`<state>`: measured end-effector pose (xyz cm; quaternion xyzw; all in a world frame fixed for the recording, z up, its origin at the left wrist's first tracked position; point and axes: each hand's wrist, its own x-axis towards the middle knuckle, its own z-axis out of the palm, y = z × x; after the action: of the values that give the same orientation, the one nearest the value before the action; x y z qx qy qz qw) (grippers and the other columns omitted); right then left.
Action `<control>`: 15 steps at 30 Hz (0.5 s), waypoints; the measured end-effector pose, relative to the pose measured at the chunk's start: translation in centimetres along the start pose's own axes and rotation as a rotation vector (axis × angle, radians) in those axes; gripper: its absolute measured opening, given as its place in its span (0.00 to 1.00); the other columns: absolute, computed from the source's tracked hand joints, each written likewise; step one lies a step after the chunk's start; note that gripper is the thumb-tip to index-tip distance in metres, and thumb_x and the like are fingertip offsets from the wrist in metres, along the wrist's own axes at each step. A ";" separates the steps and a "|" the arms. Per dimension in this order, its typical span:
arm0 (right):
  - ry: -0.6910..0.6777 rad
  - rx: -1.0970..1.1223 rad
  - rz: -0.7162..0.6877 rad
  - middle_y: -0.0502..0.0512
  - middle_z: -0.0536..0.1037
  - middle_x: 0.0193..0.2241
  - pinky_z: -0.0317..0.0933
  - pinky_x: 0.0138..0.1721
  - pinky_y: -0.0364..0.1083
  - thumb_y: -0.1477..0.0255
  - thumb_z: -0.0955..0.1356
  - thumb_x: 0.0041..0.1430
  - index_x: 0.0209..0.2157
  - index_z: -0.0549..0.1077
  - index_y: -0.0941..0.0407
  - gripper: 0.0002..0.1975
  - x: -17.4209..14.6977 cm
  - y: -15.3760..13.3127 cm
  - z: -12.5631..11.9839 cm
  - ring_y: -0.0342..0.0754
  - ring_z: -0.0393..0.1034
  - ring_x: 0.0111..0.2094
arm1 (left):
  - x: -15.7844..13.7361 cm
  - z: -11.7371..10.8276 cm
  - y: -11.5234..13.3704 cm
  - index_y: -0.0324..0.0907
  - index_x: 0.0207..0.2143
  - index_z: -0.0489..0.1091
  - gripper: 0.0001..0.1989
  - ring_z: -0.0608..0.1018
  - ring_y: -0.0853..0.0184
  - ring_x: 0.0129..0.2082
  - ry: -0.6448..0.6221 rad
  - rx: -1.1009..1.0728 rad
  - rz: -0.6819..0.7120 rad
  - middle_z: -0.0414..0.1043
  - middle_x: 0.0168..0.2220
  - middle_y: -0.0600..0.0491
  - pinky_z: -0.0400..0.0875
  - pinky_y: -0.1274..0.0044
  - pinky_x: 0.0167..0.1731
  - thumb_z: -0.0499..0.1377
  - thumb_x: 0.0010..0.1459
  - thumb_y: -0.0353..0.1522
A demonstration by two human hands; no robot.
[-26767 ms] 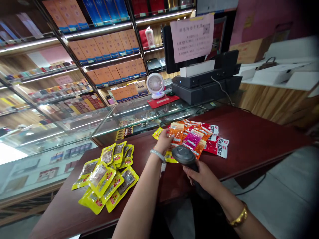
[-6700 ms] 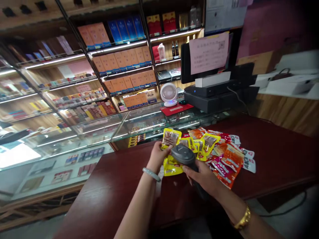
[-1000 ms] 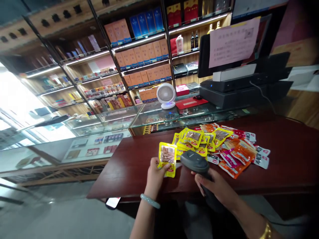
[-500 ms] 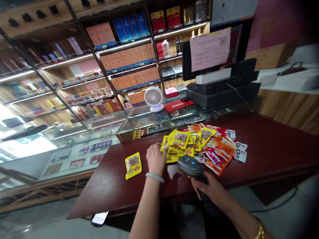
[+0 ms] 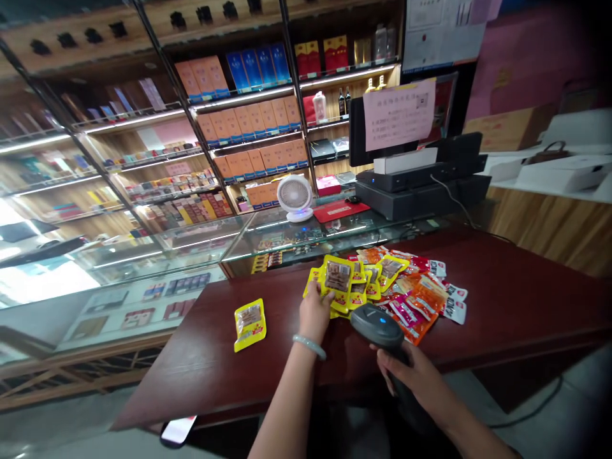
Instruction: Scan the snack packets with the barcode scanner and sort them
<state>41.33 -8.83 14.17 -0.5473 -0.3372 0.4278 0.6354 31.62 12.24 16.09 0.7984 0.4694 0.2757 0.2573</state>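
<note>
My left hand [image 5: 315, 310], with a pale bangle at the wrist, pinches a yellow snack packet [image 5: 338, 278] by its lower left edge. That packet is tilted up over a heap of similar yellow packets [image 5: 373, 280]. In my right hand [image 5: 406, 364] is a dark barcode scanner [image 5: 377, 324], its fingers wrapped round the handle and its head pointing left, with a small blue light on top. A single yellow packet [image 5: 250, 324] lies apart on the table, left of my left hand. Orange, red and pink packets [image 5: 421, 298] are piled right of the yellow ones.
The dark red table [image 5: 191, 363] runs up to a glass display counter [image 5: 282, 239]. On it stand a white fan [image 5: 294, 196] and a cash register with a monitor [image 5: 421, 182]. A phone [image 5: 178, 430] sticks out below the table's front edge. Stocked shelves [image 5: 248, 121] line the back.
My left hand has moved slightly right and has lifted one yellow packet from the heap. My right hand has shifted a little right and down with the scanner. The camera view has tilted slightly.
</note>
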 end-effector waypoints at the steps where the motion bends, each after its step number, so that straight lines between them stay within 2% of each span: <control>1: -0.007 -0.008 -0.006 0.43 0.66 0.18 0.57 0.22 0.42 0.48 0.72 0.53 0.33 0.69 0.56 0.25 0.0 -0.3 0.2 0.41 0.60 0.18 | -0.7 -0.3 -1.0 0.45 0.41 0.61 0.11 0.78 0.61 0.38 0.012 -0.088 -0.018 0.75 0.39 0.50 0.67 0.73 0.37 0.58 0.58 0.36; 4: -0.069 -0.057 -0.045 0.45 0.67 0.18 0.58 0.24 0.43 0.48 0.71 0.56 0.30 0.68 0.56 0.24 0.4 -1.2 0.9 0.42 0.61 0.19 | -3.0 -1.7 -4.0 0.46 0.39 0.59 0.10 0.78 0.62 0.38 0.074 -0.260 -0.023 0.75 0.38 0.51 0.68 0.74 0.37 0.57 0.58 0.37; 7: -0.118 -0.076 -0.060 0.45 0.68 0.18 0.58 0.24 0.43 0.49 0.70 0.56 0.28 0.66 0.55 0.23 1.2 -1.8 2.1 0.42 0.61 0.20 | -4.9 -3.6 -6.3 0.46 0.39 0.60 0.11 0.78 0.63 0.39 0.115 -0.324 -0.047 0.74 0.38 0.51 0.70 0.73 0.39 0.58 0.57 0.38; 15: -0.251 -0.049 -0.030 0.44 0.67 0.18 0.57 0.23 0.43 0.50 0.70 0.58 0.30 0.67 0.56 0.23 2.8 -1.1 5.6 0.41 0.61 0.19 | -7.1 -6.2 -10.7 0.44 0.37 0.62 0.14 0.77 0.62 0.35 0.193 -0.276 -0.143 0.74 0.35 0.52 0.70 0.71 0.36 0.60 0.54 0.41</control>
<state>37.62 -4.01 16.14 -0.4999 -0.4326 0.4750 0.5808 18.00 11.46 11.94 0.6899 0.5052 0.3940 0.3370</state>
